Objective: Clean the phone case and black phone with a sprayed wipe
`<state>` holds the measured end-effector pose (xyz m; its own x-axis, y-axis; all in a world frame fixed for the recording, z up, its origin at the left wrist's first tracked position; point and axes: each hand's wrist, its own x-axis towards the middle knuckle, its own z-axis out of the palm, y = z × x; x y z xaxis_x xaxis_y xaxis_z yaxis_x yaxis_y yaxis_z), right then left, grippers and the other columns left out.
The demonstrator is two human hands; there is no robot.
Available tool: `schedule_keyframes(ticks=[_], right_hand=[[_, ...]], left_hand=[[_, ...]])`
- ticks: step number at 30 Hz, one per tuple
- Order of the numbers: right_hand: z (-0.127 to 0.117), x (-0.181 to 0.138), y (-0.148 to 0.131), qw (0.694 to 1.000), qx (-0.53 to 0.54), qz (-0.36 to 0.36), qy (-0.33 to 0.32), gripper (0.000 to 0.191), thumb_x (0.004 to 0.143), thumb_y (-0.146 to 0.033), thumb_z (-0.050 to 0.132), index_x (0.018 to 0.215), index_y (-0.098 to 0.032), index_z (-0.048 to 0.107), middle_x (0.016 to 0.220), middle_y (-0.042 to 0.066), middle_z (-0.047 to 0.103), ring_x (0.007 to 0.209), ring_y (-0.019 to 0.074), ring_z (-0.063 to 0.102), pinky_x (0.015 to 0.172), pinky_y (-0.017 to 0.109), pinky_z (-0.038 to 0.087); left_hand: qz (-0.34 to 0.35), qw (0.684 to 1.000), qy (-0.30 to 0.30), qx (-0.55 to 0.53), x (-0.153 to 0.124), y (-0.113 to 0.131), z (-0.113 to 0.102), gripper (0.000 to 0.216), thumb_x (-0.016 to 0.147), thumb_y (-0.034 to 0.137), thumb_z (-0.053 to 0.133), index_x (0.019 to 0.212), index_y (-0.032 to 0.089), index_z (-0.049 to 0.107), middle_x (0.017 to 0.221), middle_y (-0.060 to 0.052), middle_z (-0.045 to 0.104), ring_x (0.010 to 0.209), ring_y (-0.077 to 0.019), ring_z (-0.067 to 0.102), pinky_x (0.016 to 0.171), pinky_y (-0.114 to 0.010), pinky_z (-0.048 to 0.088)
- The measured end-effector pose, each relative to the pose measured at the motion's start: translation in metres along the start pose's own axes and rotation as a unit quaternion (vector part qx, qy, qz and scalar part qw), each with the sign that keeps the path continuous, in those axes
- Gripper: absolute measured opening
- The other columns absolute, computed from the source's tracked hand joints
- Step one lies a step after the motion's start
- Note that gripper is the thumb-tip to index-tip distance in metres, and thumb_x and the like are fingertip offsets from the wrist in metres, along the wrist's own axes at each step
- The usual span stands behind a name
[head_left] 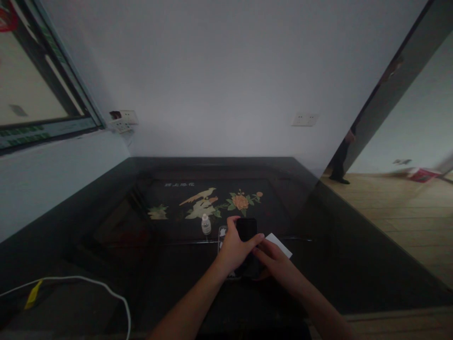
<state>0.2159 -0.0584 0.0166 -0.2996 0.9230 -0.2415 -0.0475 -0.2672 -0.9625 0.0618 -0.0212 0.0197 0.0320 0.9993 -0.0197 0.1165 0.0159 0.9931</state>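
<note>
A black smartphone (247, 228) is held between my two hands over the dark table. My left hand (235, 241) grips its left side, the thumb reaching across the screen. My right hand (269, 256) closes on the lower right edge, where its fingers meet the left thumb. Partly hidden under my left hand lies a clear phone case (222, 232) with white patches. A white sheet or card (279, 245) lies just beyond my right hand. Left of the phone, a small clear bottle (205, 224) with a white cap stands upright.
The glossy black table (329, 255) bears a bird-and-flower picture (205, 203). A white cable (88, 279) with a yellow tag (33, 295) curves across the left front. Wall sockets (304, 119) sit behind. At the right, a person (341, 158) stands partly hidden in a doorway.
</note>
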Motion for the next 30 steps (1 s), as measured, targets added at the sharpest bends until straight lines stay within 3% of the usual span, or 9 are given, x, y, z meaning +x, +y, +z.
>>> schedule_keyframes(ticks=[5, 11, 15, 18, 20, 25, 30], right_hand=[[-0.005, 0.012, 0.004, 0.999, -0.046, -0.007, 0.005, 0.051, 0.089, -0.055, 0.071, 0.128, -0.024, 0.062, 0.083, 0.0, 0.073, 0.068, 0.017, 0.071, 0.05, 0.022, 0.056], [-0.013, 0.02, 0.013, 0.999, -0.021, 0.002, -0.037, 0.052, 0.088, -0.055, 0.071, 0.129, -0.024, 0.062, 0.087, 0.001, 0.074, 0.068, 0.0164, 0.071, 0.05, 0.021, 0.055], [-0.016, 0.022, 0.015, 0.999, 0.011, 0.003, -0.035, 0.05, 0.088, -0.054, 0.072, 0.126, -0.023, 0.064, 0.082, 0.0, 0.072, 0.066, 0.0155, 0.069, 0.05, 0.021, 0.054], [-0.018, 0.022, 0.013, 1.0, 0.022, -0.002, -0.019, 0.046, 0.087, -0.054, 0.073, 0.121, -0.022, 0.067, 0.08, -0.001, 0.07, 0.063, 0.0133, 0.067, 0.048, 0.019, 0.053], [-0.018, 0.021, 0.011, 1.0, 0.02, -0.004, -0.009, 0.045, 0.087, -0.055, 0.074, 0.116, -0.021, 0.068, 0.079, -0.001, 0.069, 0.063, 0.0126, 0.066, 0.048, 0.019, 0.053], [-0.017, 0.021, 0.008, 1.0, 0.023, -0.015, -0.003, 0.047, 0.084, -0.058, 0.075, 0.111, -0.02, 0.069, 0.077, -0.001, 0.068, 0.062, 0.0127, 0.065, 0.05, 0.02, 0.054], [-0.016, 0.023, 0.007, 0.999, 0.022, -0.023, -0.023, 0.05, 0.085, -0.062, 0.073, 0.11, -0.019, 0.069, 0.079, 0.0, 0.07, 0.065, 0.014, 0.067, 0.053, 0.022, 0.056]], left_hand=[[0.011, 0.999, -0.026, 0.039, 0.007, -0.003, -0.007, 0.056, 0.086, 0.054, 0.071, 0.128, 0.023, 0.05, 0.109, -0.011, 0.07, 0.1, -0.0259, 0.068, 0.088, -0.033, 0.049], [0.036, 0.982, -0.026, 0.185, 0.0, 0.013, -0.035, 0.048, 0.089, 0.055, 0.065, 0.125, 0.024, 0.062, 0.102, -0.011, 0.073, 0.093, -0.0278, 0.07, 0.085, -0.033, 0.049], [0.011, 0.928, 0.025, 0.372, -0.015, 0.021, -0.057, 0.026, 0.096, 0.045, 0.053, 0.098, 0.023, 0.066, 0.091, -0.012, 0.072, 0.083, -0.0297, 0.07, 0.084, -0.038, 0.048], [-0.03, 0.868, 0.014, 0.496, -0.022, 0.016, -0.065, 0.03, 0.097, 0.044, 0.048, 0.096, 0.019, 0.064, 0.09, -0.018, 0.071, 0.083, -0.0372, 0.071, 0.08, -0.047, 0.05], [-0.042, 0.848, -0.009, 0.528, -0.023, 0.009, -0.066, 0.029, 0.096, 0.042, 0.048, 0.099, 0.017, 0.063, 0.091, -0.021, 0.071, 0.084, -0.0406, 0.072, 0.077, -0.049, 0.051], [-0.02, 0.862, -0.029, 0.505, -0.016, -0.004, -0.063, 0.018, 0.098, 0.029, 0.044, 0.096, 0.019, 0.059, 0.088, -0.017, 0.071, 0.08, -0.0341, 0.073, 0.076, -0.042, 0.051], [0.024, 0.935, -0.03, 0.354, -0.004, -0.006, -0.061, 0.011, 0.097, 0.028, 0.049, 0.089, 0.021, 0.052, 0.076, -0.006, 0.065, 0.07, -0.0229, 0.068, 0.07, -0.032, 0.049]])
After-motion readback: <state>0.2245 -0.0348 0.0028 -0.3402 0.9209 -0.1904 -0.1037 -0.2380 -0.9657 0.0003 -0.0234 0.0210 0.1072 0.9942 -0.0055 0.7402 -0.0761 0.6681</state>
